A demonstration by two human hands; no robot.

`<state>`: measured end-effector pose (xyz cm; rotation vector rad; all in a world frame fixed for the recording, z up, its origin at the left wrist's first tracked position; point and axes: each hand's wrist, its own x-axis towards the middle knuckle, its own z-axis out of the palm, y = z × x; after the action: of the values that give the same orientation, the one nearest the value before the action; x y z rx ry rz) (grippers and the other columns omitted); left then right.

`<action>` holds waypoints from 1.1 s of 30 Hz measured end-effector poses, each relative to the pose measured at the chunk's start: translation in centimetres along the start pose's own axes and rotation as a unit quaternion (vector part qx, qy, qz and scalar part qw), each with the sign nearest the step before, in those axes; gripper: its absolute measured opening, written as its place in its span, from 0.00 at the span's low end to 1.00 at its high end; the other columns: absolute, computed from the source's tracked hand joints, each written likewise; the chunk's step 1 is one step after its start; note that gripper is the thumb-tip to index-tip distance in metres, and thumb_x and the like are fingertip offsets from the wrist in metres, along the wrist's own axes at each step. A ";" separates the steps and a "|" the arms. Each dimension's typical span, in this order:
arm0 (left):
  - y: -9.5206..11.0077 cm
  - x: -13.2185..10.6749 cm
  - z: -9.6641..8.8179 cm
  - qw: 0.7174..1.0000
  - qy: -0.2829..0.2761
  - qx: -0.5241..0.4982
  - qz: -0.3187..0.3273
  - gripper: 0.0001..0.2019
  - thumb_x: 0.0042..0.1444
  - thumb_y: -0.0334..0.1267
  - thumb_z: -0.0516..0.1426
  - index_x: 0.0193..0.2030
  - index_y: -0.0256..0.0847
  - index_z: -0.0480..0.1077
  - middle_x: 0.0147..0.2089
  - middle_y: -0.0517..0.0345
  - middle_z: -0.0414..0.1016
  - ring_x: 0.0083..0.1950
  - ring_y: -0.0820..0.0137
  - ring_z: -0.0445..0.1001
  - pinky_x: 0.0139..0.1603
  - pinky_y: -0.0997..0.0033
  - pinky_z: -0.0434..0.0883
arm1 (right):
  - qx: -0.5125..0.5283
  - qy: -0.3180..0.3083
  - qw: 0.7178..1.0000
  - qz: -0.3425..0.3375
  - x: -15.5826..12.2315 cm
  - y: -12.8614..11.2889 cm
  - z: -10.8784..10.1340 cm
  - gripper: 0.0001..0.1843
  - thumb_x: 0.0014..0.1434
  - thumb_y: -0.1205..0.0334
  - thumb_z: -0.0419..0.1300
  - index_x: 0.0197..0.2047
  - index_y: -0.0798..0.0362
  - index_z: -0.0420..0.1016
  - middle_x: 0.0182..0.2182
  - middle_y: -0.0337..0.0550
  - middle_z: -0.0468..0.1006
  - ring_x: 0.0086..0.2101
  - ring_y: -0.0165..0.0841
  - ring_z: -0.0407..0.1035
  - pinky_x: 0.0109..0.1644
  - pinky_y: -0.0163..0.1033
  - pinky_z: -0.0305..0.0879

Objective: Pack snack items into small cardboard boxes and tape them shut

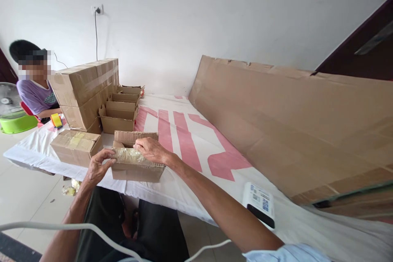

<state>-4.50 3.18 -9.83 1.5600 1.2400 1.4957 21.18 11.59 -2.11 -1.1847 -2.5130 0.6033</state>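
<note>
A small cardboard box (138,173) stands at the table's front edge, its top partly open and its near flap covered with crinkled clear tape (127,155). My left hand (100,164) pinches the left end of that flap between thumb and fingers. Over the opening, my right hand (150,149) has its fingers curled at the flap's inner edge. Whether those fingers hold a bit of tape or only the cardboard is hidden. A taped shut cardboard box (75,147) lies just left of my left hand.
Stacked sealed cartons (89,86) rise at the back left, beside a row of open boxes (118,120). A yellow tape roll (56,120) lies near a seated person (36,94). A large cardboard sheet (288,127) leans at right, behind a white scale-like device (259,204).
</note>
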 end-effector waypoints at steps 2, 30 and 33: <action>0.0 0.0 0.5 0.998 0.030 -0.049 -0.020 0.20 0.54 0.52 0.73 0.46 0.42 0.80 0.37 0.55 0.83 0.39 0.65 0.79 0.45 0.67 0.74 | -0.001 0.003 1.000 -0.001 -0.1 -0.1 -0.1 0.20 0.75 0.61 0.54 0.29 0.51 0.70 0.28 0.39 0.74 0.29 0.31 0.62 0.35 0.38 0.48; 1.4 -2.0 4.4 0.980 0.193 0.050 0.025 0.11 0.63 0.47 0.65 0.43 0.45 0.86 0.42 0.56 0.86 0.44 0.61 0.82 0.49 0.66 0.77 | 0.169 -0.017 0.980 -0.101 2.2 -5.7 0.9 0.00 0.66 0.66 0.64 0.41 0.52 0.77 0.33 0.36 0.78 0.35 0.30 0.70 0.43 0.36 0.62; 1.5 -1.7 4.3 0.983 0.180 0.042 -0.016 0.14 0.62 0.51 0.66 0.41 0.43 0.86 0.37 0.58 0.83 0.38 0.65 0.78 0.42 0.70 0.74 | 0.171 -0.017 0.980 -0.104 2.1 -5.6 1.0 0.07 0.66 0.66 0.64 0.48 0.52 0.77 0.33 0.34 0.77 0.34 0.30 0.70 0.43 0.36 0.62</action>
<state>0.12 1.74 -9.74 1.3496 1.5395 1.7795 15.72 9.80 -0.05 -0.7827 -2.3908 0.9578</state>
